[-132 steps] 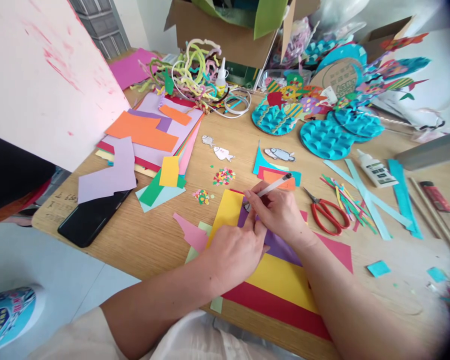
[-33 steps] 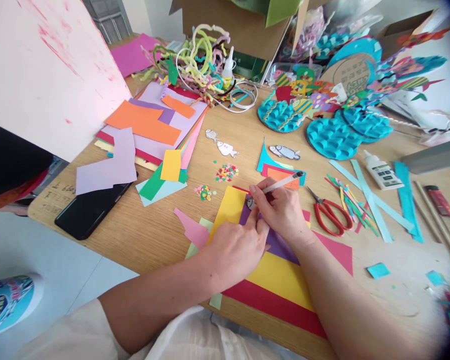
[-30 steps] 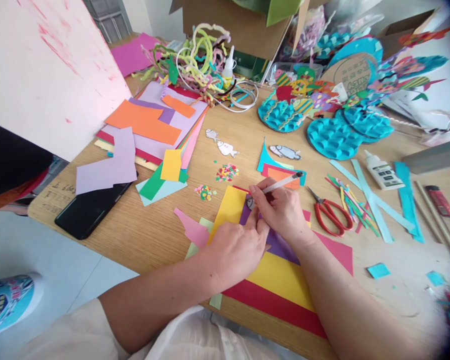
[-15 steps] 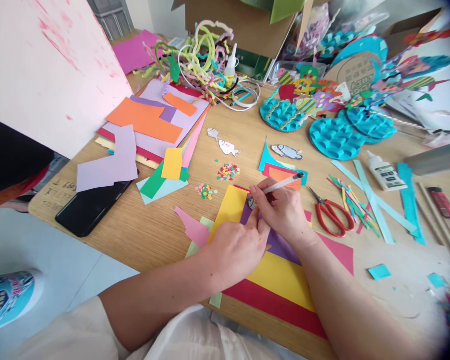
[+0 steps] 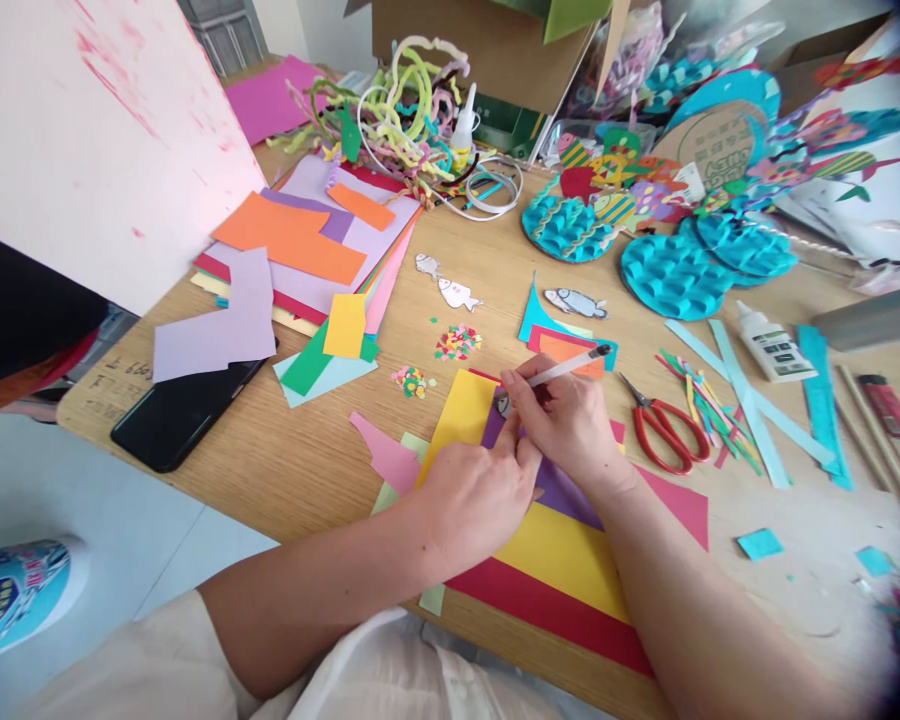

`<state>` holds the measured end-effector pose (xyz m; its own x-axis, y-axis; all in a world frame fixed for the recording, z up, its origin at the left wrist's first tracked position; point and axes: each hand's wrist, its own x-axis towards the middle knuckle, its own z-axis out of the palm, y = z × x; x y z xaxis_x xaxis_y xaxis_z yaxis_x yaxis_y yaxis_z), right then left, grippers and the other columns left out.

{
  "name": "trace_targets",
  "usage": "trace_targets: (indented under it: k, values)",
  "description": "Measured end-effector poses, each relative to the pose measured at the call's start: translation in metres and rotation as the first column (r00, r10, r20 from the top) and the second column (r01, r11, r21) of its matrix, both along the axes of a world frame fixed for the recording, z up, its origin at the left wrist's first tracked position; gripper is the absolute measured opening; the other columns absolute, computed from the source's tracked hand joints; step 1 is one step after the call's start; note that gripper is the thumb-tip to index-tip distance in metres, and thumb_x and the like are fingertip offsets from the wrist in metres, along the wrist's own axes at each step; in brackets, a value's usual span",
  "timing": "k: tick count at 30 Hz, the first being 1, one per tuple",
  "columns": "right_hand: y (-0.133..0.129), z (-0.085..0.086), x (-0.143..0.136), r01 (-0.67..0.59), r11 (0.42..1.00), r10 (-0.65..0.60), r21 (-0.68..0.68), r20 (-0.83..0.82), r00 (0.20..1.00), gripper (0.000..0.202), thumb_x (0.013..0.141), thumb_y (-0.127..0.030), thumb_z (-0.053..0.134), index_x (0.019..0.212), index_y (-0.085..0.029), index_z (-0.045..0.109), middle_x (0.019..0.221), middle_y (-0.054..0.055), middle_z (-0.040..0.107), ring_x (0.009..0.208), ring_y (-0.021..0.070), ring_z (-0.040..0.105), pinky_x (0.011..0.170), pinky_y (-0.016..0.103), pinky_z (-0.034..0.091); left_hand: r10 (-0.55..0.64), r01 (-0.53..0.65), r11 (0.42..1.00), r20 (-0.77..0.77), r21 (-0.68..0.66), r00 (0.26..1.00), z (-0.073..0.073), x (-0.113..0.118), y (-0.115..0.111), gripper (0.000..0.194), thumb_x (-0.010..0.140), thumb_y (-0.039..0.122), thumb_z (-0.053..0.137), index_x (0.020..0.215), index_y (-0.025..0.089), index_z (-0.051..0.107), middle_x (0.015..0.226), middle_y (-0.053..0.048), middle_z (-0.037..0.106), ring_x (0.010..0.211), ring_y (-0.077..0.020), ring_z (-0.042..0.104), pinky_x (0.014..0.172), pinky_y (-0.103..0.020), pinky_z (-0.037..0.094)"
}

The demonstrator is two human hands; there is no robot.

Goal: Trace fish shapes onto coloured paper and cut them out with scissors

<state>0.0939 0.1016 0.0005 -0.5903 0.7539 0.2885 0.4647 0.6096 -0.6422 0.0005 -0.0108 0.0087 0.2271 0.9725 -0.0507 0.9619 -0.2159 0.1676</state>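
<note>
My right hand (image 5: 566, 415) is closed around a white pencil (image 5: 570, 367) with a dark end, which leans up to the right. Its tip is hidden by my fingers, beside a small paper fish cutout (image 5: 503, 402) on purple paper (image 5: 570, 492). My left hand (image 5: 480, 495) lies on the paper, fingers stretched toward the cutout and pressing down; some fingertips are covered by my right hand. Beneath the purple sheet are yellow paper (image 5: 570, 560) and red paper (image 5: 562, 615).
Red-handled scissors (image 5: 667, 435) lie right of my hands, near paper strips (image 5: 712, 410) and a glue bottle (image 5: 774, 342). Confetti piles (image 5: 457, 342) and fish cutouts (image 5: 459, 294) lie ahead. A phone (image 5: 187, 420) sits left; blue decorated discs (image 5: 671, 275) stand at the back right.
Both hands stay in almost the same place, and the pencil's upper end has shifted very slightly. The rest of the table looks the same.
</note>
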Motion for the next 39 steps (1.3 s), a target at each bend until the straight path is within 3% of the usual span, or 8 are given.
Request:
trace_targets:
  k: [11,39]
  values:
    - [-0.0004,-0.0001,0.0005,-0.014,1.0,0.014,0.003,0.011,1.0,0.024,0.092,-0.032,0.052,0.072,-0.019,0.053,0.058,0.0,0.059,0.045,0.0107,0.051,0.045,0.025,0.039,-0.001,0.001,1.0,0.013,-0.028,1.0,-0.0002,-0.0002,0.0006,0.042,0.099,0.036,0.039,0.129,0.007,0.041,0.117,-0.021,0.063,0.065,-0.018,0.067,0.047,-0.028,0.041]
    - [0.0006,-0.0013,0.0008,-0.025,1.0,0.025,-0.017,0.001,1.0,0.032,0.093,-0.041,0.049,0.07,-0.02,0.054,0.061,0.002,0.063,0.045,0.0118,0.054,0.044,0.025,0.04,-0.012,0.012,0.998,0.008,-0.066,1.0,0.0026,-0.0005,0.0011,0.04,0.099,0.035,0.039,0.128,0.008,0.042,0.116,-0.021,0.062,0.069,-0.0187,0.068,0.049,-0.027,0.044]
